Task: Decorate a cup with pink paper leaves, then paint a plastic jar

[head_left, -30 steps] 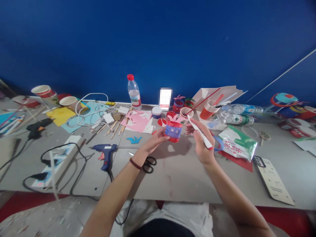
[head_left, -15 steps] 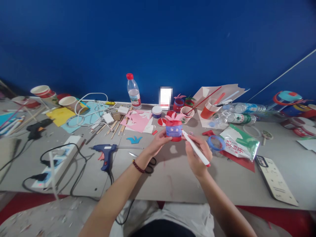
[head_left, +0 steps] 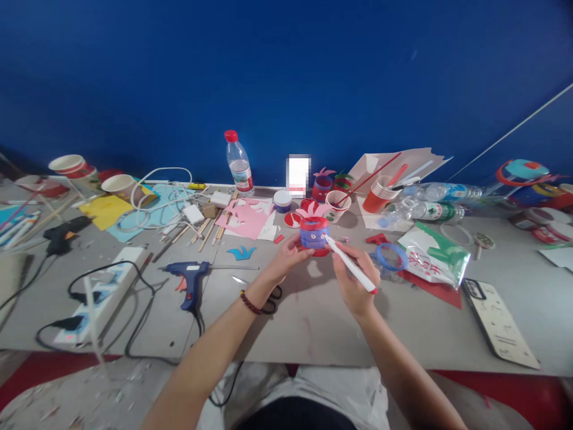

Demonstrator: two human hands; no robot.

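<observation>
My left hand (head_left: 287, 261) is closed around the left side of a small purple and red cup (head_left: 314, 239), held up over the table. Pink paper leaves (head_left: 313, 209) stand up from its red rim, and two white eyes with dark centres show on its front. In my right hand (head_left: 357, 279) is a white marker (head_left: 353, 267) with a red end. The marker's tip meets the cup at or right beside the right-hand eye; I cannot tell whether it touches. Black-handled scissors (head_left: 271, 300) lie partly hidden under my left wrist.
A blue glue gun (head_left: 194, 283) and a power strip (head_left: 110, 292) with cables lie to the left. Behind the cup are a paint jar (head_left: 283, 202) and a paper cup (head_left: 339, 204). A plastic bottle (head_left: 240, 164) stands near the wall. A phone (head_left: 499, 325) lies at right.
My right hand has moved slightly left with the marker, bringing its tip from the cup's right edge to the right-hand eye. My left hand still holds the cup.
</observation>
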